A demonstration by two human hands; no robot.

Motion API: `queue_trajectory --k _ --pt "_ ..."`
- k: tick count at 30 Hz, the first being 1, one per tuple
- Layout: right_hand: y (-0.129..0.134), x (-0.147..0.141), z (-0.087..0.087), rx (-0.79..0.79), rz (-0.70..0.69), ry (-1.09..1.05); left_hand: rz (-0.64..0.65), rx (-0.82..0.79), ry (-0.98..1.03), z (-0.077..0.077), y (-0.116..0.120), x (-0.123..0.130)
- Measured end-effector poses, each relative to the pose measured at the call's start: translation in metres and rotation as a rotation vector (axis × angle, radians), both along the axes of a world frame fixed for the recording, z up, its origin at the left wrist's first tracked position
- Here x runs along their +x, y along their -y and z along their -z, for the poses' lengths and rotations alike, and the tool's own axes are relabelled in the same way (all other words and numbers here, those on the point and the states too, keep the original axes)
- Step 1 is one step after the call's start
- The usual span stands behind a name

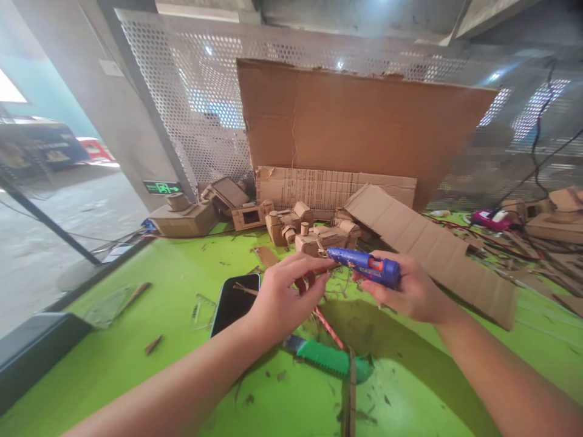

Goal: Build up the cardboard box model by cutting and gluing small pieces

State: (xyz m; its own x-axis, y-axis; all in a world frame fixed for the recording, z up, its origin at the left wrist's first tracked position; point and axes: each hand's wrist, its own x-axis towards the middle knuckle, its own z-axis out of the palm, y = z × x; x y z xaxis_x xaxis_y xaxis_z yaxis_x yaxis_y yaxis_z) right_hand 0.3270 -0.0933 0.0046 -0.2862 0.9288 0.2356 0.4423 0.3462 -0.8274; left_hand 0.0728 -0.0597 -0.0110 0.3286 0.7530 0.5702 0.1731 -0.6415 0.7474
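Note:
My right hand (410, 291) is wrapped round a blue hot glue gun (362, 264), its nozzle pointing left. My left hand (291, 291) is pinched closed just under the nozzle tip; whatever it holds is too small and hidden to name. Small cardboard models (325, 237) with rolled cylinders stand just beyond both hands. Below the hands, a green utility knife (332, 359) lies on the table, with a narrow cardboard strip (352, 394) across its handle. A red-and-white striped stick (328, 328) lies near the knife. Partly behind my left wrist is a dark-screened phone (230, 303).
A bright green table (173, 376) carries scattered cardboard scraps. A large cardboard sheet (355, 121) leans against the perforated panel behind. At the right lie a long cardboard piece (432, 255), cables and a pink tool (494, 220). A cardboard box (184, 220) stands back left.

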Motion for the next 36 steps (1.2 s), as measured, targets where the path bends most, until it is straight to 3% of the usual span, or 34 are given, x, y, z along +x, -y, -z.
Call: queue_trajectory --k 7,14,23,30,36 --pt "-0.0002 0.0009 0.0015 -0.077 0.019 -0.117 -0.034 -0.065 -0.156 0.0016 0.0023 0.0023" --pt "-0.0016 0.0017 0.0048 -0.068 -0.004 -0.085 -0.059 -0.055 -0.011 0.0002 0.0041 0.0009" --pt "0.0005 -0.0007 0.0006 -0.078 0.000 -0.152 0.037 -0.048 -0.299 0.0050 0.0011 0.0017" --pt "-0.0016 0.0018 0.0015 -0.078 -0.002 -0.151 -0.090 -0.094 -0.054 -0.0020 0.0038 -0.0019" --pt "-0.0018 0.0038 0.0054 -0.051 -0.017 -0.100 -0.087 -0.082 -0.029 0.0014 0.0010 -0.0012"
